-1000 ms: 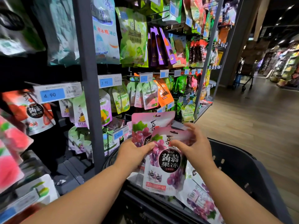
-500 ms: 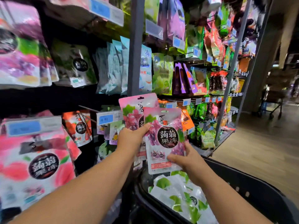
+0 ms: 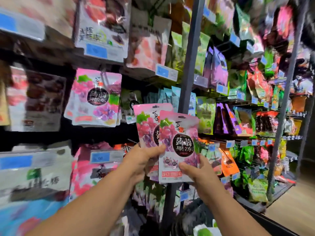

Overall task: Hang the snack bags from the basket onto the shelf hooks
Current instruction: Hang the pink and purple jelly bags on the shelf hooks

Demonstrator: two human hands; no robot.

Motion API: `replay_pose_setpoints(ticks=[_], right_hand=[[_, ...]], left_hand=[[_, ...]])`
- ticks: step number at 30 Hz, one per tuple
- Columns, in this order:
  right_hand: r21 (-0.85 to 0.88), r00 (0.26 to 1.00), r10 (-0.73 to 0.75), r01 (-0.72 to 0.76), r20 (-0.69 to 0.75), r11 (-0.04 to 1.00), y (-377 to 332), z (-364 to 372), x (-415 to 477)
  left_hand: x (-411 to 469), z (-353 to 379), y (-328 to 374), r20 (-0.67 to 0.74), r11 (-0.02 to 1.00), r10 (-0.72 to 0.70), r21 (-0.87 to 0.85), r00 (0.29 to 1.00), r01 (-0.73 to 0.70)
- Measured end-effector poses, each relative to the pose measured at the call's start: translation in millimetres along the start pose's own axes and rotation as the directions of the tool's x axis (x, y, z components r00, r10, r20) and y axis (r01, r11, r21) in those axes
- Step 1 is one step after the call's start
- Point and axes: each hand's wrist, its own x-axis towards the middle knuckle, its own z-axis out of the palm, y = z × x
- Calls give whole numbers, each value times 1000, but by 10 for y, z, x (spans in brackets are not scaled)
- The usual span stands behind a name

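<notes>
Now, two pink grape jelly bags are up at shelf height. The left hand (image 3: 141,160) grips the rear bag (image 3: 146,123) low down, thumb in front and fingers curled behind. The right hand (image 3: 199,172) pinches the front bag (image 3: 180,138) near its bottom edge. Holding them low, I'd say, keeps the punched tops free for a hook. Matching bags (image 3: 95,99) hang up and to the left, the likely target, though the hook itself is too blurred to pick out. The basket (image 3: 265,220) sits below.
</notes>
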Motion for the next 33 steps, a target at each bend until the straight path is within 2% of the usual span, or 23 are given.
replay_pose_setpoints(ticks=[5,8,14,21,27,33], right_hand=[[13,995,-49,48,85,999,-220,445,174],[15,996,-56,55,75,998,-361,706,296],[44,978,-118,112,174,993,-610,1241,551],[37,941,-219,217,258,976,-800,1760,725],[61,946,-227,219,233,974,-869,1996,889],[5,938,-231,238,256,971,-899,2080,919]], left_hand=[[-140,-324,324,-159,991,129,-5,979,-132],[-209,-556,504,-248,985,162,-12,955,-170],[-411,-1070,778,-386,972,234,75,892,-223],[-580,-1456,1122,-438,930,363,222,822,-292],[-641,-1678,1283,-490,902,425,301,761,-310],[-707,-1828,1356,-511,901,424,317,748,-295]])
